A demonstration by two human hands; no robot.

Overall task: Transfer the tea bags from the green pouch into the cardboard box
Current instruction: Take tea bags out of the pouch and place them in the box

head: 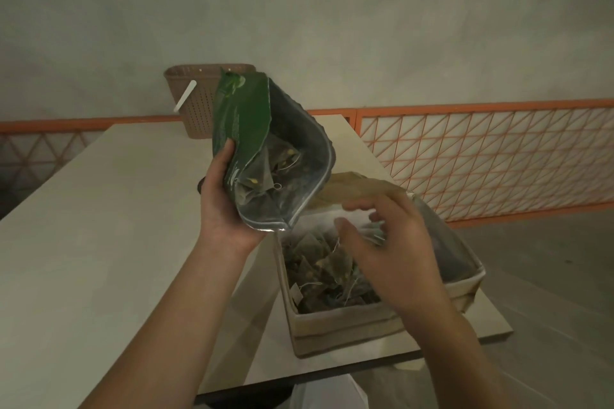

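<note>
My left hand (pixel 222 209) grips the green pouch (pixel 247 119) by its lower edge and holds it tilted above the table, its open silver-lined mouth facing me. Several tea bags (pixel 265 176) show inside the pouch. Below and to the right stands the cardboard box (pixel 345 329), open, with several tea bags (pixel 325 272) and strings heaped in it. My right hand (pixel 392 252) hovers over the box, blurred, fingers loosely spread; I see nothing held in it.
A brown perforated plastic basket (pixel 196 100) with a white strip stands at the table's far end. The pale table (pixel 83 242) stretches left. An orange wire-grid railing (pixel 481 156) runs behind and to the right. A box flap (pixel 358 186) sticks up behind my right hand.
</note>
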